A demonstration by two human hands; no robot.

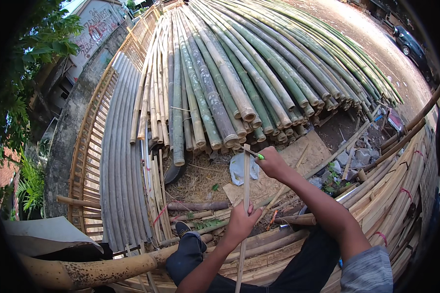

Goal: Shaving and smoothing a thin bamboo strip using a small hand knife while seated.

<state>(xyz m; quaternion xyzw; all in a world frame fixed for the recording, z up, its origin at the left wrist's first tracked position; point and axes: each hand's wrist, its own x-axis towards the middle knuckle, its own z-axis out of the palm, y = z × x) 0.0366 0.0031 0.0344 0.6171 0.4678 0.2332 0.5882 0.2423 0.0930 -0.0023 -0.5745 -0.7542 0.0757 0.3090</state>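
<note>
A long, flat bamboo strip (246, 183) stands nearly upright in front of me, its lower end running down between my legs. My left hand (240, 223) is closed round it at about mid-length, the thumb pointing up. Farther up, my right hand (274, 164) grips a knife (253, 153); a bit of bright green handle shows at the fist. The dark blade reaches left to the strip's top end and appears to lie against it. My right fingers hide most of the handle.
A big stack of green and tan bamboo poles (220, 97) fans out ahead. Corrugated sheets (122, 146) and a bamboo rack (83, 161) stand at left. Bundled bamboo strips (396, 205) lie at right, near rubble (359, 158). A thick pole (83, 271) crosses the lower left.
</note>
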